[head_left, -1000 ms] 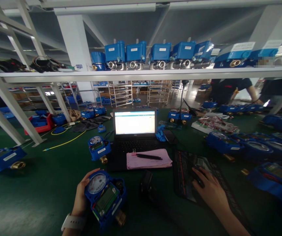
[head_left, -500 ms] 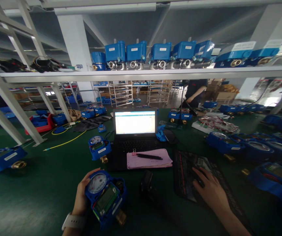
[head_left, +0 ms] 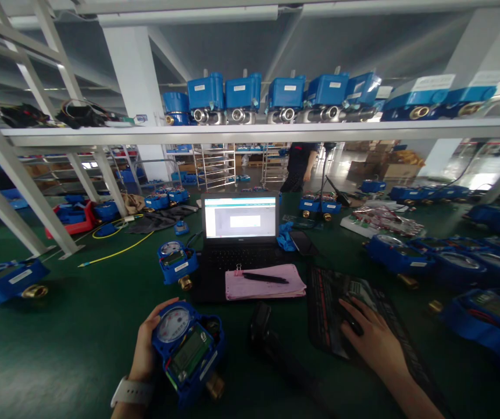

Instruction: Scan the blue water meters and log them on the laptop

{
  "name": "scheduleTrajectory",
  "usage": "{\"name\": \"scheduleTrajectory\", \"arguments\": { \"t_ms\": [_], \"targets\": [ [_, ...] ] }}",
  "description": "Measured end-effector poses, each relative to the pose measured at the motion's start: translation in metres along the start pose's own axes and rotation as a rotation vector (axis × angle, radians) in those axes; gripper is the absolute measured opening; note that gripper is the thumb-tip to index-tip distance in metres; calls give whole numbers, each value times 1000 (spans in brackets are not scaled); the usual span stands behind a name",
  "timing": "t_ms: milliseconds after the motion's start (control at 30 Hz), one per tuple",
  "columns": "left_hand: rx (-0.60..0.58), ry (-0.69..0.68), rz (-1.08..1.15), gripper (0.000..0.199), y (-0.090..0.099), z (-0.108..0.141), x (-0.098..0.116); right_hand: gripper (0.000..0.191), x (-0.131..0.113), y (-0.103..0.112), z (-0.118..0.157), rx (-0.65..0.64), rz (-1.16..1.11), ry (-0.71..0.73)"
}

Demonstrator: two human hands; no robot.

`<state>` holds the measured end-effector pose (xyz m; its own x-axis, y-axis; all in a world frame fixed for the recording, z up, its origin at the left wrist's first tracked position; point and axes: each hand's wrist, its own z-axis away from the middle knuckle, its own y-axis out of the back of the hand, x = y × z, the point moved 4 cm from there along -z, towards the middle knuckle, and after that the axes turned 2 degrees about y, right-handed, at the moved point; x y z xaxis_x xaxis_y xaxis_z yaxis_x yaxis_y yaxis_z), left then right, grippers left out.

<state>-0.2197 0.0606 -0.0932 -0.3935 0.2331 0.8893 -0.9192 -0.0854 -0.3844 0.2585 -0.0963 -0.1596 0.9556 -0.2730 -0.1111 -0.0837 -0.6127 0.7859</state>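
Observation:
My left hand (head_left: 146, 340) is wrapped round the left side of a blue water meter (head_left: 193, 352), which has a round dial, an exposed green circuit board with a small display, and a brass pipe end. My right hand (head_left: 374, 334) rests over a black computer mouse (head_left: 353, 321) on a dark patterned mouse pad (head_left: 326, 326). Between my hands lies a black handheld scanner (head_left: 271, 343). Ahead stands an open laptop (head_left: 240, 218) with a small white box on its greyed screen. A pink paper pad (head_left: 254, 288) with a black pen (head_left: 265, 278) lies across its front.
Another blue meter (head_left: 177, 265) stands left of the laptop, one more (head_left: 8, 282) at far left. Several meters (head_left: 459, 262) crowd the right side. A shelf (head_left: 250, 134) carrying blue units spans above the green table (head_left: 93, 337). A person (head_left: 301, 166) stands beyond.
The laptop screen has gone from a bright page to a greyed page with a white box. The person in the background has moved left. My hands have hardly moved.

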Motion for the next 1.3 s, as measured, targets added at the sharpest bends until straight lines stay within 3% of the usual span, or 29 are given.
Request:
{"name": "scheduleTrajectory", "arguments": {
  "t_ms": [1300],
  "targets": [
    [7,7,17,60,0,-2,-1,48,-4,4,-1,29,-7,66]
  ]
}}
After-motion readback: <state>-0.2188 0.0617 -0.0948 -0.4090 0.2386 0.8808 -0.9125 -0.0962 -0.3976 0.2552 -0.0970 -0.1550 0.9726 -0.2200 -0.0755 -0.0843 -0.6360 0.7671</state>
